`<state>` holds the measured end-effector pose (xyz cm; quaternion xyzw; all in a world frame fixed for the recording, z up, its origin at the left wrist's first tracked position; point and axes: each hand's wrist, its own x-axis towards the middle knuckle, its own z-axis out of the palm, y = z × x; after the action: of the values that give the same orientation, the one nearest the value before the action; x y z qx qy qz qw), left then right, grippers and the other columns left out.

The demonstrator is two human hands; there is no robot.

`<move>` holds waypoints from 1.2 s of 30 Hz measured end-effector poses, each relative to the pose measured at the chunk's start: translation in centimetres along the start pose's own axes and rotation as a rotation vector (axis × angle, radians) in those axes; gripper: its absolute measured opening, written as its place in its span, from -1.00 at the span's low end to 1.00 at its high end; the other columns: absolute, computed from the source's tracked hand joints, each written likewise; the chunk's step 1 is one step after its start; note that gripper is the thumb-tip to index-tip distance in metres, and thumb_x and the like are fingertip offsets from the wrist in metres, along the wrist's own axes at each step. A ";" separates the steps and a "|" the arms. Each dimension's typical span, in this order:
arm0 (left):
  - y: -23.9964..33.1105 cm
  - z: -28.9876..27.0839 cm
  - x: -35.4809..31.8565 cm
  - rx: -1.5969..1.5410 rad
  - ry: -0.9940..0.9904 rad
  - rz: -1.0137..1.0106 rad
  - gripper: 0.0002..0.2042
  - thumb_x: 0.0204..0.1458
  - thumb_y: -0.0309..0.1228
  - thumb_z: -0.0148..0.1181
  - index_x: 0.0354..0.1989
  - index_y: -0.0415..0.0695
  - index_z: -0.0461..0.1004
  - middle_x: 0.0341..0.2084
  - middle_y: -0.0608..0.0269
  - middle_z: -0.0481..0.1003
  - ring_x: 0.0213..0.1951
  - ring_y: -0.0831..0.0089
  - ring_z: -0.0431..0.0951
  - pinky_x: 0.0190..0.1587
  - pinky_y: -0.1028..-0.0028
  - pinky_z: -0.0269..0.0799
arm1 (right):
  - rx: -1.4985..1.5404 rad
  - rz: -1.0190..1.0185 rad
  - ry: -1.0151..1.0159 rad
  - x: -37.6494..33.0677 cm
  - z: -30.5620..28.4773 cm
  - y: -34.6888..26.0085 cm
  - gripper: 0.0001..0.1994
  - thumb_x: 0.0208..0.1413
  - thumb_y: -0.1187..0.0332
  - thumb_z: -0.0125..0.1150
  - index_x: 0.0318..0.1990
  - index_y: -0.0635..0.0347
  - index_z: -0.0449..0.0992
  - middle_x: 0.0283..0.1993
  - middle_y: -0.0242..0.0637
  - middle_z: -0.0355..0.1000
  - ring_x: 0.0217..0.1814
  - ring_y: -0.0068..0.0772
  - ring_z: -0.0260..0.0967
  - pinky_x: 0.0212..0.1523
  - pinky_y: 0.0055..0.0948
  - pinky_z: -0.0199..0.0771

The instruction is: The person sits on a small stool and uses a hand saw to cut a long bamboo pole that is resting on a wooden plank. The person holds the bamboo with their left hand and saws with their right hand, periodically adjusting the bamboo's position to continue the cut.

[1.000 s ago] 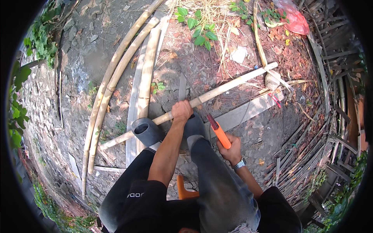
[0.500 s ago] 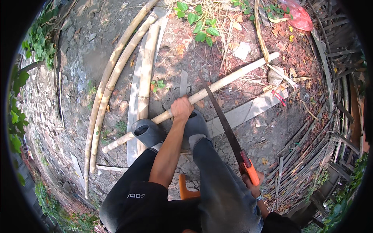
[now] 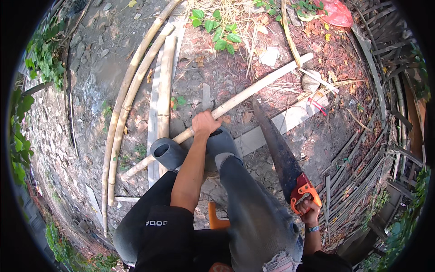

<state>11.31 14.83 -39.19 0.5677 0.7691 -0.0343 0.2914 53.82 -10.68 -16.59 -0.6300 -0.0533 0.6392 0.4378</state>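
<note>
My left hand (image 3: 206,123) is closed around a pale bamboo pole (image 3: 253,90) that slants from near my left foot up to the far right. The pole passes by the toes of my grey rubber shoes (image 3: 168,153). Out to the right, my right hand (image 3: 310,211) grips a handsaw (image 3: 282,147) by its orange and red handle. Its dark, wide blade points away from me, with the tip apart from the pole and to its right. The blade's flat side faces up.
Longer bamboo poles (image 3: 131,95) lie on the left, beside a straight thick one (image 3: 166,86). A grey plank (image 3: 281,124) lies beyond the saw. Thin sticks (image 3: 353,181) cover the right side. A red plastic bag (image 3: 337,13) is at the far right, and part of an orange stool (image 3: 217,220) shows beneath me.
The saw has moved right, away from the pole, and turned from edge-on to show its flat side. My left hand still holds the pole; the whole view has shifted slightly.
</note>
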 end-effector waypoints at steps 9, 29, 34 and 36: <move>-5.2 -1.3 0.1 0.021 0.103 0.166 -0.42 0.15 0.16 0.24 0.02 -0.16 0.54 -0.27 -0.13 0.68 -0.15 -0.07 0.71 -0.04 0.03 0.58 | -0.070 -0.067 0.051 -1.0 -2.4 2.9 -0.87 0.05 0.54 0.25 -0.30 0.18 0.40 -0.57 -0.43 0.23 -0.60 -0.52 0.18 -0.54 -0.41 0.23; -4.7 -0.7 0.7 -0.109 0.111 -0.049 -0.56 0.05 -0.02 0.39 -0.14 -0.18 0.61 -0.26 -0.21 0.67 -0.12 -0.12 0.70 0.00 0.04 0.60 | -0.717 -0.507 -0.155 3.3 9.3 2.0 -0.84 -0.06 0.47 0.44 -0.34 0.35 0.61 -0.55 -0.48 0.43 -0.51 -0.66 0.33 -0.43 -0.52 0.33; -5.7 0.0 0.8 -0.004 0.129 -0.124 -0.58 0.01 -0.09 0.45 -0.07 -0.11 0.61 -0.30 -0.12 0.69 -0.18 -0.06 0.73 -0.09 0.08 0.65 | -1.042 -0.720 -0.311 7.7 14.2 1.1 -0.86 -0.08 0.47 0.47 -0.49 0.23 0.57 -0.66 -0.37 0.36 -0.66 -0.51 0.29 -0.53 -0.44 0.25; -6.1 0.4 0.7 -0.024 0.128 -0.113 -0.61 0.02 -0.10 0.43 -0.08 -0.11 0.61 -0.31 -0.11 0.69 -0.19 -0.07 0.73 -0.10 0.06 0.65 | -1.028 -0.735 -0.351 9.5 15.3 1.4 -0.83 -0.09 0.47 0.46 -0.54 0.21 0.53 -0.69 -0.35 0.32 -0.69 -0.45 0.27 -0.55 -0.43 0.24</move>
<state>5.90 13.18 -41.54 0.5208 0.8174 -0.0049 0.2462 41.77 1.80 -21.55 -0.5858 -0.6346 0.4344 0.2558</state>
